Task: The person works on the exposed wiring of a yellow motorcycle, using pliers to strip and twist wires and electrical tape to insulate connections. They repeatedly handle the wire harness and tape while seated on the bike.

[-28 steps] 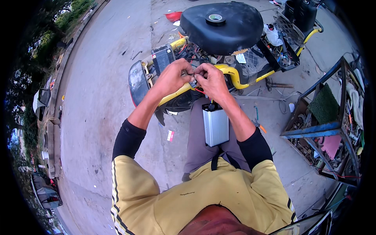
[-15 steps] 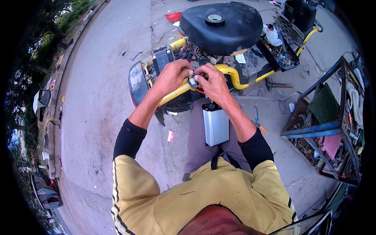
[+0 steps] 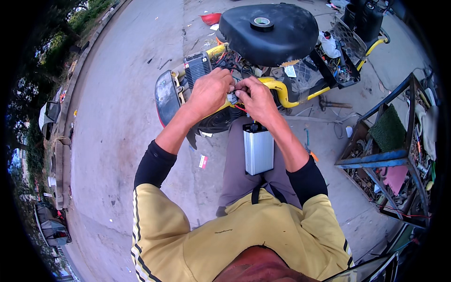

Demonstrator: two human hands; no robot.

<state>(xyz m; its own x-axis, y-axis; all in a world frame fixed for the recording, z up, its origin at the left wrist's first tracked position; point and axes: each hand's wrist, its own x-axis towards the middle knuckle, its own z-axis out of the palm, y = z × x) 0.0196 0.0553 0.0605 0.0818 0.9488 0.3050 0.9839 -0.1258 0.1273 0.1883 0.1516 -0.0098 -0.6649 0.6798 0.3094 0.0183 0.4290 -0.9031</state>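
Both hands meet over the rear of a yellow-framed scooter, just in front of the person's knees.

Left hand: fingers curled in tight, tips pinched on a small pale connector at the end of a wire bundle. Knuckles up, wrist angled toward the scooter's rear.

Right hand: fingers likewise narrowed to a pinch, thumb and forefinger meeting the left hand's tips at the same connector. Hands touch at the fingertips. Exactly how the connector sits between them cannot be told; it is mostly covered.

A red wire loops out just beneath the right hand's thumb.

Silver ribbed metal box lies on the person's lap, lengthwise, just below the right hand; dark leads run from its top end up toward the hands.

Around: black seat raised above the hands, a roll of black tape resting on top of it. A finned grey unit sits in the frame just beyond the left hand. Rear light and fender to the left of the left wrist. Small red-and-white scrap on the concrete ground below the left forearm. Blue metal rack of odd parts stands well apart on the right.
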